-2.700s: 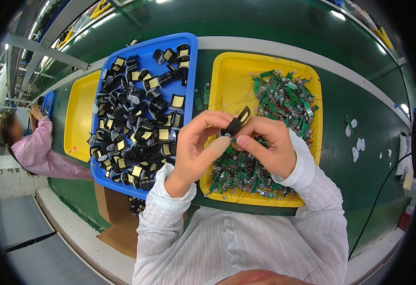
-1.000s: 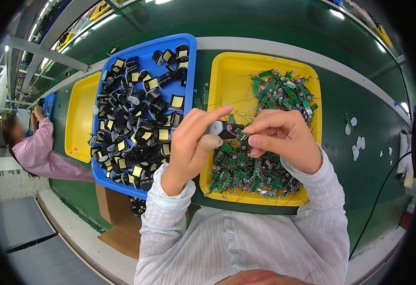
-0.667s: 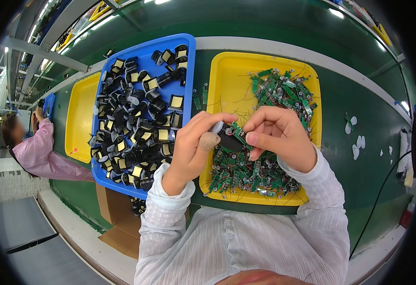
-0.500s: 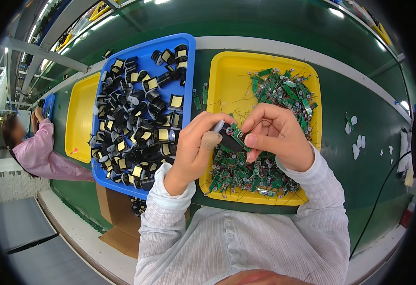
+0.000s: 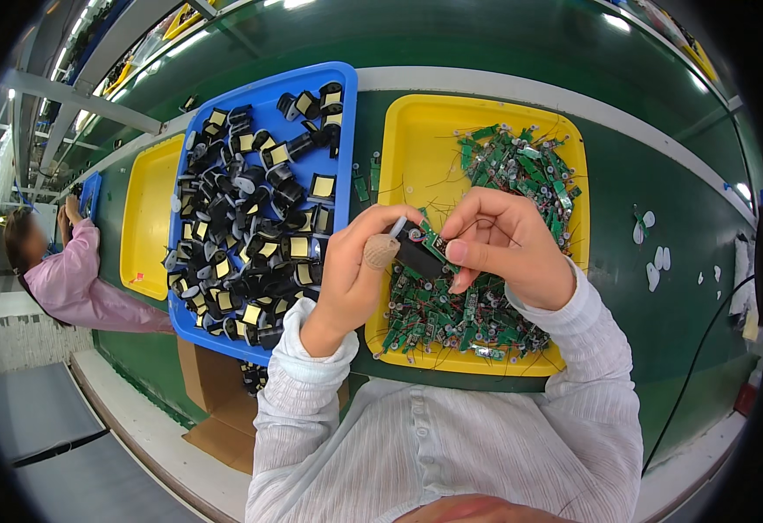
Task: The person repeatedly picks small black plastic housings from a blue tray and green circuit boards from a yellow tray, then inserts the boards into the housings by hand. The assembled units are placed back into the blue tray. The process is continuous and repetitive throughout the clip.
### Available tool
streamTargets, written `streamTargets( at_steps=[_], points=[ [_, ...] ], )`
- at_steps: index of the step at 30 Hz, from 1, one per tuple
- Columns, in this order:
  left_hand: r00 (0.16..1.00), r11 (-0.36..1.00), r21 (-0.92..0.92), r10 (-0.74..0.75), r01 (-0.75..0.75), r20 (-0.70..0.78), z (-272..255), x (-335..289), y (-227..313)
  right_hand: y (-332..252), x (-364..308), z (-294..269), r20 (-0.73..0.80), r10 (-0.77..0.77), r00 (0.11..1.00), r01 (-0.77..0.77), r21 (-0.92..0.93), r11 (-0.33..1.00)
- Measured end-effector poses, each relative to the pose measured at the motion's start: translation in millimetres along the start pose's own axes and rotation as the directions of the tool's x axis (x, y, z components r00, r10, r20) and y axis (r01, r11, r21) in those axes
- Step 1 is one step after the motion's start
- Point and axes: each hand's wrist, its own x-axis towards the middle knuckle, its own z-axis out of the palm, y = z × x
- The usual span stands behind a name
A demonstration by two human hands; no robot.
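Observation:
My left hand (image 5: pixel 349 277) is closed around a small black plastic housing (image 5: pixel 418 258) with a pale round end. A tan cover (image 5: pixel 380 251) wraps the thumb. A green circuit board (image 5: pixel 434 239) lies against the housing's upper right side. Thumb and fingers of my right hand (image 5: pixel 514 251) pinch the board's right end, and thin dark wires curl beside these fingers. Both hands are above a yellow tray (image 5: pixel 416 113) with many green circuit boards (image 5: pixel 438 318) heaped in it.
On the left, a blue tray (image 5: pixel 352 113) holds many black housings (image 5: pixel 224 222) with cream pads. Another yellow tray (image 5: pixel 137 218) stands beyond it. A cardboard box (image 5: pixel 216 392) sits below. White oval pieces (image 5: pixel 653 277) lie at right. A person in pink (image 5: pixel 67 270) works far left.
The black housing has turned slightly in my left hand, so more of its end with a red wire shows. Both hands have barely shifted.

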Motion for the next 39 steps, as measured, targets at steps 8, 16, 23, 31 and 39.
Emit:
streamTargets(
  at_steps=[8, 16, 23, 31, 39],
  points=[
    [0.996, 0.984, 0.155, 0.093, -0.093, 0.007, 1, 5, 8, 1, 1, -4, 0.060, 0.046, 0.997, -0.041, -0.087, 0.995],
    [0.992, 0.991, 0.035, 0.126, -0.127, 0.027, 3, 8, -6, 14, -3, 11, -0.054, -0.241, 0.969, 0.205, -0.369, 0.907],
    [0.998, 0.958, -0.280, -0.057, 0.061, 0.023, 14, 5, -1, 17, -3, 14, 0.063, -0.585, 0.808, 0.382, -0.813, 0.440],
    [0.991, 0.952, -0.285, -0.092, 0.115, 0.093, 1, 3, -1, 16, -3, 12, -0.026, -0.432, 0.901, 0.345, -0.560, 0.753],
    [0.991, 0.871, -0.473, -0.129, 0.133, 0.042, 5, 6, 9, 18, -3, 15, 0.068, -0.535, 0.842, 0.426, -0.693, 0.582]
  ],
)
